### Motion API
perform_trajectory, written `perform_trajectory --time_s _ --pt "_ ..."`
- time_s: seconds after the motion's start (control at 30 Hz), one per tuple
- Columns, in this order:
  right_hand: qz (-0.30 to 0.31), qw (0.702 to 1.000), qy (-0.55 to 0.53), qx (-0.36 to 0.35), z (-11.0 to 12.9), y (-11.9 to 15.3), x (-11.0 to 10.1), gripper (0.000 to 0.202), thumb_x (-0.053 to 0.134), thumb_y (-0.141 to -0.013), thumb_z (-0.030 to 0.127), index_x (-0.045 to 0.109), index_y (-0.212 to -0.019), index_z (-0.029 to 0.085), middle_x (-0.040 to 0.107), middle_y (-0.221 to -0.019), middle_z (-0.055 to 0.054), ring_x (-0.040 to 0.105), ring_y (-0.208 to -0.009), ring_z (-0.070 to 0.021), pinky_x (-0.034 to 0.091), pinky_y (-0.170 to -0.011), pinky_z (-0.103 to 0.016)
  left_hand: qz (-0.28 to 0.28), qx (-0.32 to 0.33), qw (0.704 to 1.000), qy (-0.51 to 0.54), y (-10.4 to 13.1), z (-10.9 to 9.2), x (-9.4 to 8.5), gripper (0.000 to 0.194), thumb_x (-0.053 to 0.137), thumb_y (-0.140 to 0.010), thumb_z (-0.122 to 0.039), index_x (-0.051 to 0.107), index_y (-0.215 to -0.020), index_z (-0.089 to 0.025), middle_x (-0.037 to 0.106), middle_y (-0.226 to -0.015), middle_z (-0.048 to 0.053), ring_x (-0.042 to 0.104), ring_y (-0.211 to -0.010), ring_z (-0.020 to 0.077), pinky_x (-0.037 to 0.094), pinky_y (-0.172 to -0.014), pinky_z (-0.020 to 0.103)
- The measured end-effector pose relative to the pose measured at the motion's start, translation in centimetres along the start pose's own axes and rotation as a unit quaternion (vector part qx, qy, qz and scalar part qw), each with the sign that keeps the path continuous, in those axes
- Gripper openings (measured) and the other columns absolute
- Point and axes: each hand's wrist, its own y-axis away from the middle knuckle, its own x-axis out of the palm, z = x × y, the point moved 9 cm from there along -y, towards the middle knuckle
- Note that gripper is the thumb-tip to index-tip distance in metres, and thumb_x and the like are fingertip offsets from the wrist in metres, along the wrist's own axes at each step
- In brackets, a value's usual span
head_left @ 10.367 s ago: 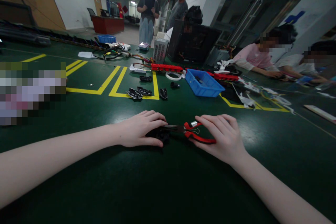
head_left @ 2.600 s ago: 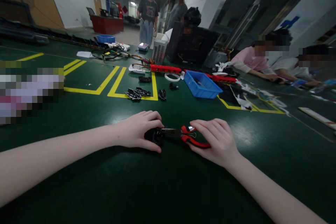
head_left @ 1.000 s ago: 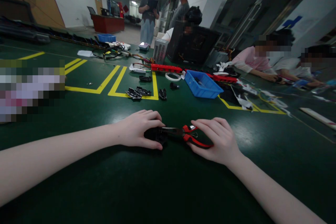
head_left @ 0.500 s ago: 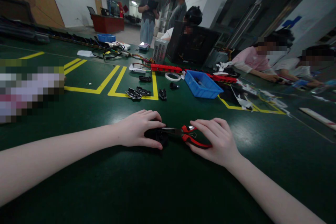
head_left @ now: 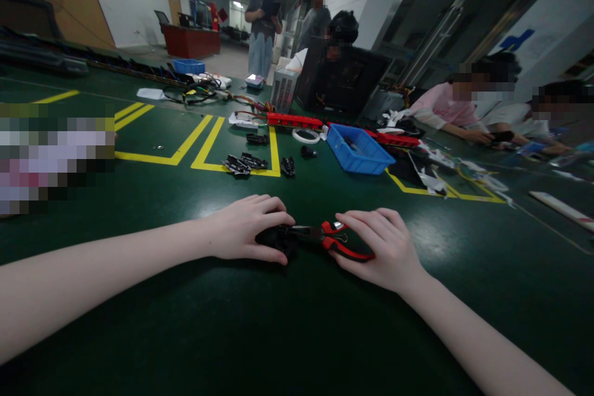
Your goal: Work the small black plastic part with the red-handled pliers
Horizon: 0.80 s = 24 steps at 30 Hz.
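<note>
My left hand (head_left: 248,229) is closed around a small black plastic part (head_left: 284,242) on the green tabletop, thumb on the near side and fingers on the far side. Much of that part is hidden by the hand and the dim light. In my right hand (head_left: 383,247) is a pair of needle-nose pliers (head_left: 346,247) with red and black handles. Their jaws point left and reach the black part; whether they pinch it I cannot make out. Beyond my left hand lie several similar black plastic parts (head_left: 237,165).
Yellow tape lines (head_left: 233,170) mark the green table. Behind the pliers stands a blue bin (head_left: 359,151) with small things inside. A white ring (head_left: 305,135) and red strips (head_left: 294,120) lie near it. A black computer case (head_left: 343,77) stands farther back. Other people sit at the right.
My two hands, the pliers and the black part stay almost exactly where they were. At the right, a co-worker's hands now show a dark object.
</note>
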Motion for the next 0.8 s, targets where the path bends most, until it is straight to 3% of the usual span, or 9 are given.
perform_trajectory --time_s 0.5,0.8 --pt "-0.013 1.000 0.003 0.000 0.19 -0.09 -0.25 0.045 0.070 -0.076 0.036 0.060 -0.116 0.018 0.071 -0.104 -0.010 0.067 -0.087 -0.0236 0.043 -0.080 -0.041 -0.009 0.002 1.000 0.001 0.15 -0.06 0.11 0.049 0.061 -0.085 -0.056 0.060 -0.114 -0.017 0.058 -0.121 0.012 0.061 -0.102 0.0252 0.052 -0.081 0.035" --pt "-0.010 1.000 -0.013 0.000 0.05 -0.02 -0.39 0.042 0.070 -0.076 0.034 0.060 -0.113 0.018 0.071 -0.102 -0.010 0.068 -0.087 -0.0227 0.044 -0.078 -0.039 -0.001 0.013 1.000 -0.018 0.16 -0.11 0.11 0.056 0.058 -0.088 -0.056 0.053 -0.129 -0.020 0.057 -0.123 0.012 0.059 -0.104 0.0266 0.051 -0.084 0.039"
